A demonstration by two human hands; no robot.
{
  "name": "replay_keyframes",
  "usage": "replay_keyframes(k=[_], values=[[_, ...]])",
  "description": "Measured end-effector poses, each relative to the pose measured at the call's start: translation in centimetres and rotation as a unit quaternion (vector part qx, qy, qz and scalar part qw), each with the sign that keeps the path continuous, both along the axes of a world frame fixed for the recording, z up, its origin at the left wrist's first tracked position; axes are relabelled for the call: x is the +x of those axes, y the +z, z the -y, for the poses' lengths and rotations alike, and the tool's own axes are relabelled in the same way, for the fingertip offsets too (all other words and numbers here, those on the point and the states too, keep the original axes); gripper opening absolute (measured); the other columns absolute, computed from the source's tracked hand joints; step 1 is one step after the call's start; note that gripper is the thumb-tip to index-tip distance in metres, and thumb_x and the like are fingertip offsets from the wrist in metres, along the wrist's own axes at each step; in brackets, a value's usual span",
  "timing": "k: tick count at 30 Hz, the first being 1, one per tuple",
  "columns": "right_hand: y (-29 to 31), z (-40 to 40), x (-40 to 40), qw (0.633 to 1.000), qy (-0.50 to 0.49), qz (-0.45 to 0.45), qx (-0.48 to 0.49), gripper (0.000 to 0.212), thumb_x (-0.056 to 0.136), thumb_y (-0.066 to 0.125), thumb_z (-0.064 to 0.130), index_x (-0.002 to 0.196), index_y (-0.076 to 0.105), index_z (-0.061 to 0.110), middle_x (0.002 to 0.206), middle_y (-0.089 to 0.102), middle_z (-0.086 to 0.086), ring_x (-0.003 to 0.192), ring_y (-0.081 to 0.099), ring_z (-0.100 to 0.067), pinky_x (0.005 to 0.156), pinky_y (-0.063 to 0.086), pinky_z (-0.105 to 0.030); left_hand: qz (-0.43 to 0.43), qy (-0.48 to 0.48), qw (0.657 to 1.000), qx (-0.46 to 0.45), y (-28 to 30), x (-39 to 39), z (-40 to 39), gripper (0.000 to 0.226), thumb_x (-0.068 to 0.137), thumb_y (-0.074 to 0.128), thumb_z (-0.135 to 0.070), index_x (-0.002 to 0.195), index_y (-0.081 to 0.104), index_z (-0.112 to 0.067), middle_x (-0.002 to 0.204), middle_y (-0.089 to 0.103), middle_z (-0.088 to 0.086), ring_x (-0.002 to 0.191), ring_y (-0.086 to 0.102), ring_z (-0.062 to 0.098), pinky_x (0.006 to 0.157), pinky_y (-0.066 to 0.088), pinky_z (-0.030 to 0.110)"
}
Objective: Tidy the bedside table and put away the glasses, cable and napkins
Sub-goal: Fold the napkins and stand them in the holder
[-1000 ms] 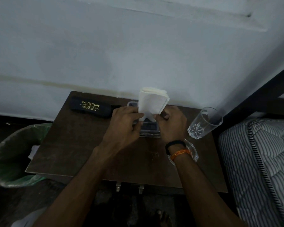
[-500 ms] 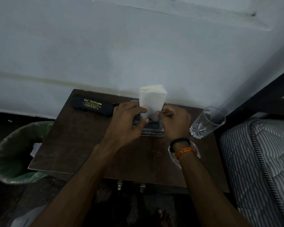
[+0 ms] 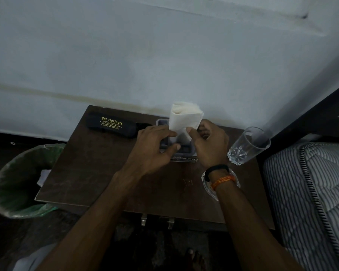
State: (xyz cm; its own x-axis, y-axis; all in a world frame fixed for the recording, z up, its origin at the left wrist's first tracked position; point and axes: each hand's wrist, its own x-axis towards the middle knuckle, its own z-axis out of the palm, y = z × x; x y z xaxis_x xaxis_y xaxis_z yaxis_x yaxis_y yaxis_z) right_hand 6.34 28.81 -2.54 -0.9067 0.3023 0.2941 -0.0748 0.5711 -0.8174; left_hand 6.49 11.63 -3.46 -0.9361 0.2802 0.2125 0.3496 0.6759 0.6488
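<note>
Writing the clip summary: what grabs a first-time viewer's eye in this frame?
The white napkins stand out first: a folded stack upright at the back middle of the dark bedside table, pinched between the left hand and right hand over a small dark holder. Next come the black glasses case with gold lettering at the back left and the clear drinking glass on the right, by the bed.
</note>
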Motion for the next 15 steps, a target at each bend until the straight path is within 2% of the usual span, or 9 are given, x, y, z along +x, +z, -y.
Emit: replay_keyframes(k=[2,5,8,10,13,15], values=[[-0.23,-0.13,-0.10,1.000,0.000,0.001,0.000,0.014,0.083,0.074,0.022,0.092,0.073,0.011,0.082,0.073,0.000,0.074,0.067,-0.010,0.062,0.050,-0.013,0.002,-0.001,1.000,0.002,-0.09,0.06,-0.07,0.047,0.082,0.070,-0.042,0.123,0.064,-0.020,0.131,0.062,-0.001,0.124,0.051,0.019,0.107,0.040,0.048],[-0.75,-0.30,-0.17,1.000,-0.002,0.016,0.007,0.019,0.082,0.073,0.027,0.096,0.074,0.014,0.086,0.075,0.001,0.077,0.069,-0.010,0.067,0.058,-0.027,-0.009,0.006,1.000,-0.011,-0.14,0.17,-0.28,0.048,0.081,0.072,-0.040,0.124,0.064,-0.019,0.141,0.051,0.002,0.131,0.042,0.022,0.111,0.032,0.038],[-0.67,-0.36,-0.12,1.000,-0.011,0.009,0.010,0.021,0.081,0.074,0.028,0.098,0.076,0.016,0.087,0.076,0.001,0.077,0.070,-0.009,0.068,0.059,-0.027,-0.043,0.033,0.998,0.028,-0.06,-0.03,-0.04,0.035,0.081,0.072,-0.033,0.114,0.069,-0.020,0.129,0.053,0.003,0.120,0.048,0.022,0.099,0.040,0.029],[-0.28,-0.35,-0.07,1.000,-0.016,-0.008,0.015,0.020,0.082,0.075,0.026,0.097,0.076,0.014,0.085,0.076,-0.001,0.075,0.070,-0.011,0.066,0.056,-0.023,-0.056,0.039,0.997,0.035,0.28,-0.09,0.14,0.029,0.085,0.070,-0.026,0.113,0.069,-0.019,0.123,0.060,0.003,0.113,0.052,0.019,0.092,0.039,0.024],[0.00,-0.31,0.01,1.000,-0.013,-0.019,0.011,0.016,0.082,0.075,0.022,0.094,0.076,0.012,0.082,0.075,-0.002,0.073,0.069,-0.011,0.065,0.055,-0.021,-0.061,0.026,0.998,0.022,0.66,0.07,0.08,0.027,0.088,0.068,-0.022,0.115,0.070,-0.016,0.120,0.067,0.003,0.107,0.050,0.011,0.092,0.039,0.026],[-0.12,-0.28,-0.02,1.000,-0.008,-0.021,0.016,0.013,0.082,0.075,0.021,0.092,0.076,0.011,0.081,0.075,-0.002,0.072,0.068,-0.011,0.065,0.055,-0.023,-0.053,0.015,0.998,0.002,0.34,-0.08,0.00,0.027,0.089,0.066,-0.023,0.115,0.070,-0.017,0.119,0.068,0.001,0.109,0.054,0.014,0.096,0.043,0.034]])
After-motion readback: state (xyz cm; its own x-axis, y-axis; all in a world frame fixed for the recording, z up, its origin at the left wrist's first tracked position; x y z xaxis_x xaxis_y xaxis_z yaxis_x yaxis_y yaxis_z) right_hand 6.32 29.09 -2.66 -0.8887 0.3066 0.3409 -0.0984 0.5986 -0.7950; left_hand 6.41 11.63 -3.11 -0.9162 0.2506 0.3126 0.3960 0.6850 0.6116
